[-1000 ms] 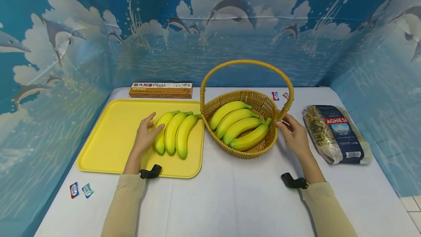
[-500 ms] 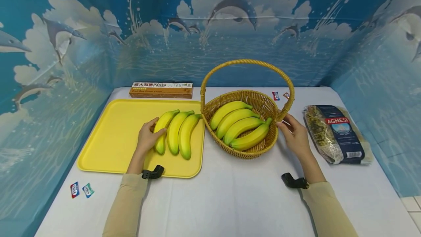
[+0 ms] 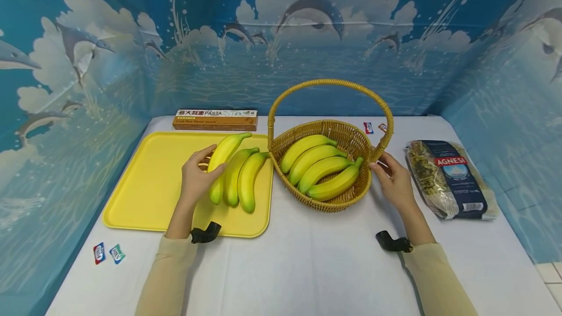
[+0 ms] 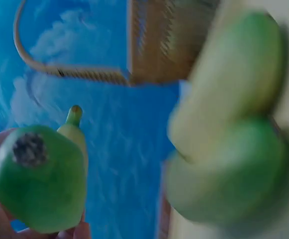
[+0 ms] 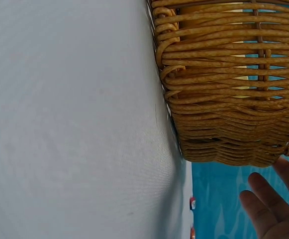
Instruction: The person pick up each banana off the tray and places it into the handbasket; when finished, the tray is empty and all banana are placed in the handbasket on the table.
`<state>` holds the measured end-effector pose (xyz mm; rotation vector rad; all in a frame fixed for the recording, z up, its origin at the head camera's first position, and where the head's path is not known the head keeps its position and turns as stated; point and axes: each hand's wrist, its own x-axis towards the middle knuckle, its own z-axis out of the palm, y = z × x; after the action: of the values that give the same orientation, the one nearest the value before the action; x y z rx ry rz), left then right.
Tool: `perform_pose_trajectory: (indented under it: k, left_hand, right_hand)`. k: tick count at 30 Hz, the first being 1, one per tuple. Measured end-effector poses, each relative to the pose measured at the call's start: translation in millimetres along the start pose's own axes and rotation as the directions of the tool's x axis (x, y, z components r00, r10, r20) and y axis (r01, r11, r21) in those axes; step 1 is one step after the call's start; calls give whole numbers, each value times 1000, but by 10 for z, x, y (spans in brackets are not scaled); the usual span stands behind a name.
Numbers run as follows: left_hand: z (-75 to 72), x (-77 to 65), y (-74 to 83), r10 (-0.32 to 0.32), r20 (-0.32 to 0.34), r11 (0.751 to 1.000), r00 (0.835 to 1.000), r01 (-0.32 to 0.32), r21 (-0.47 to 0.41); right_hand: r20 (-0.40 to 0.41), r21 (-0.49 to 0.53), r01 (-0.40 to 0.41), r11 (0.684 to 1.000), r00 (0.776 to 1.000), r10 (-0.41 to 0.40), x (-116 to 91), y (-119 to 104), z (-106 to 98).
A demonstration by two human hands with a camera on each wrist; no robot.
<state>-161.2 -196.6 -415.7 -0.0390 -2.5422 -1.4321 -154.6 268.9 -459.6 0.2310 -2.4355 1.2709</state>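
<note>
My left hand (image 3: 196, 178) grips a yellow banana (image 3: 225, 152) between thumb and fingers, lifted a little above the yellow tray (image 3: 153, 179). In the left wrist view this banana (image 4: 40, 184) points its green end at the camera. Two more bananas, a middle banana (image 3: 234, 177) and a right-hand banana (image 3: 248, 184), lie side by side on the tray. A wicker basket (image 3: 281, 104) with a tall handle stands right of the tray. Several bananas (image 3: 325, 169) rest inside it. At the basket's right rim, my right hand (image 3: 397, 184) holds on near the handle's base; some fingers (image 5: 268, 194) spread behind the weave.
A pasta box (image 3: 215, 121) lies behind the tray. To the right is a plastic bag of pasta (image 3: 452, 179). Small wrappers lie at the front left (image 3: 99, 253) and behind the basket (image 3: 368, 128). A dolphin-print curtain (image 3: 307, 62) surrounds the white-covered table.
My left hand has closed round the leftmost banana and raised it off the tray. The two other bananas shifted slightly right. My right hand has stayed at the basket's rim.
</note>
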Motion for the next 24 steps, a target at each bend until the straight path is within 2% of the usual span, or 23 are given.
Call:
perform_pose_trajectory:
  k: [2,5,8,11,14,16,19,24]
  left_hand:
    - [47,-29,194,60,29,998,998,-59,-24]
    - [174,-62,464,146,81,989,986,-143,-43]
    - [354,-55,687,218,138,976,966,-211,-60]
    - [574,9,857,275,196,961,941,-265,-75]
    - [807,124,971,316,233,949,920,-306,-77]
    - [956,210,1019,329,238,944,914,-323,-64]
    - [1156,323,1059,335,239,940,911,-339,-25]
    - [1428,460,1063,321,227,939,920,-340,51]
  right_hand:
    - [3,-6,-8,1000,1000,8,1,-1,-6]
    - [4,-11,-12,1000,1000,12,2,-1,-11]
    - [-3,-6,0,1000,1000,0,2,-4,-4]
    - [-15,16,29,999,999,-28,-4,-45,3]
    - [-27,42,62,997,998,-61,-18,-186,-13]
    - [-30,43,70,997,997,-69,-28,-288,-27]
    - [-32,49,80,996,996,-78,-34,-362,-43]
    - [-26,35,71,997,997,-70,-38,-396,-61]
